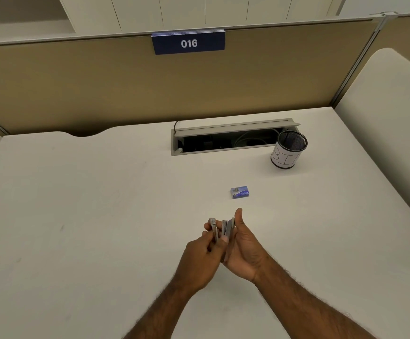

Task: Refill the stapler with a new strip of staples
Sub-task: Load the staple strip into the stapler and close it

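A small grey stapler (226, 228) is held above the desk, hinged open so that its top arm (214, 228) spreads away to the left of the body. My left hand (200, 258) pinches the top arm between thumb and fingers. My right hand (244, 250) cradles the stapler body, thumb raised along its right side. A small blue staple box (239, 192) lies on the desk just beyond my hands, apart from them. Whether staples sit in the stapler's channel cannot be made out.
The cream desk (101, 216) reaches to a tan partition with a blue "016" sign (188, 42). An open cable hatch (230, 138) lies at the back. A black mesh cup with a white paper label (289, 150) stands right of it.
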